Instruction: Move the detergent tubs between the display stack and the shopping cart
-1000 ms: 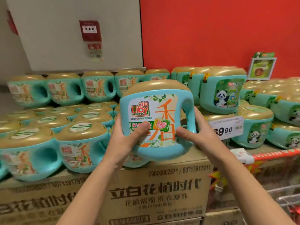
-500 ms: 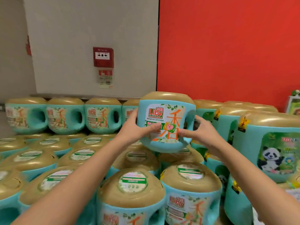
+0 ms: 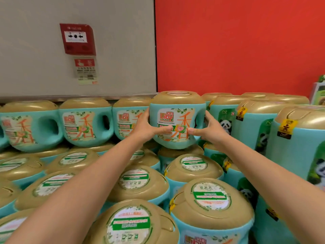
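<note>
Both hands are clamped on one teal plastic detergent tub with a domed gold lid [image 3: 177,120]. The left hand [image 3: 147,127] wraps its left side and the right hand [image 3: 209,129] its right, by the handle opening, with both thumbs pressed onto the front label. The two-sided hold probably suits a bulky, rounded body that one hand could not steady at full reach. The tub is upright at the back of the display stack [image 3: 139,184], in line with the row of matching tubs [image 3: 86,124] to its left and just beside the panda-labelled teal tubs [image 3: 253,124] on its right. Its base is right at the gold lids of the layer below, though I cannot tell whether it rests on them. The label faces forward like its neighbours', showing a red "Liby" logo, a large orange character and a pink-and-green pod picture. No shopping cart is in view.
</note>
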`<state>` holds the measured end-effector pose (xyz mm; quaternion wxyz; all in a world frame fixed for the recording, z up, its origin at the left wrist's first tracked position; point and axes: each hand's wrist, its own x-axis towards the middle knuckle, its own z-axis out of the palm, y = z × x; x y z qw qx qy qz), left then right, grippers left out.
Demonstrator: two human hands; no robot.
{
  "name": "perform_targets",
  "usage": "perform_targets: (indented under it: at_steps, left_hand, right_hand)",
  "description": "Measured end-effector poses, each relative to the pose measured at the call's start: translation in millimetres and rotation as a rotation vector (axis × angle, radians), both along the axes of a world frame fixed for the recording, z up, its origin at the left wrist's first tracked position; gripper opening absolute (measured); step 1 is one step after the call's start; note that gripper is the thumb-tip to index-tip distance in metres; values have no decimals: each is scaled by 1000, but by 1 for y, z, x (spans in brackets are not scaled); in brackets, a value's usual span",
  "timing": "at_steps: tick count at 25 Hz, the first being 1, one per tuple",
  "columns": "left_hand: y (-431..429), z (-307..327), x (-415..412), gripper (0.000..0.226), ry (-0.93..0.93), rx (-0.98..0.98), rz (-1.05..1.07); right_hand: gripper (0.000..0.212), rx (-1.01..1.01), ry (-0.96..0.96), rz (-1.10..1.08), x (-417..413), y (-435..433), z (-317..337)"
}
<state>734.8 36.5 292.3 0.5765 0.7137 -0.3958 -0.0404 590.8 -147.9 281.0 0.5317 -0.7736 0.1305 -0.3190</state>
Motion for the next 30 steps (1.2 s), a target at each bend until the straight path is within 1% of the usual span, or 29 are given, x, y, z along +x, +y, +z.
perform_targets:
  at_steps: [2, 4, 8, 10, 12, 16, 19, 20, 24, 30]
  left_hand:
    - [-8, -9, 7, 97, 0, 34, 13]
    - [-14, -17, 9, 89, 3, 42, 1]
    - [-24, -24, 9, 90, -10, 11, 13]
    - [-28, -26, 7, 84, 3, -21, 36]
    - [-32, -30, 5, 86, 29, -35, 60]
    - [-35, -32, 7, 94, 16, 33, 126]
    - [-35, -32, 7, 96, -25, 48, 178]
    - [-36, -33, 5, 96, -21, 48, 191]
    - [-39, -41, -4, 93, 48, 39, 248]
    - [-33, -36, -7, 92, 34, 113, 236]
  right_hand:
    - [78, 23, -23, -27, 0, 0, -10]
    - [73, 18, -49, -54, -1, 2, -18]
    - [67, -10, -90, -134, -1, 2, -23]
    - [66, -17, -98, -195, 2, 5, -23]
    - [71, -57, -90, -262, 3, 9, -25]
    - [76, -148, -63, -345, 4, 12, -27]
    - [90, -227, 50, -455, 5, 12, -26]
    - [92, -252, 91, -495, 6, 13, -26]
    - [73, -214, 83, -528, 5, 17, -30]
    - [73, -224, 140, -543, 0, 22, -29]
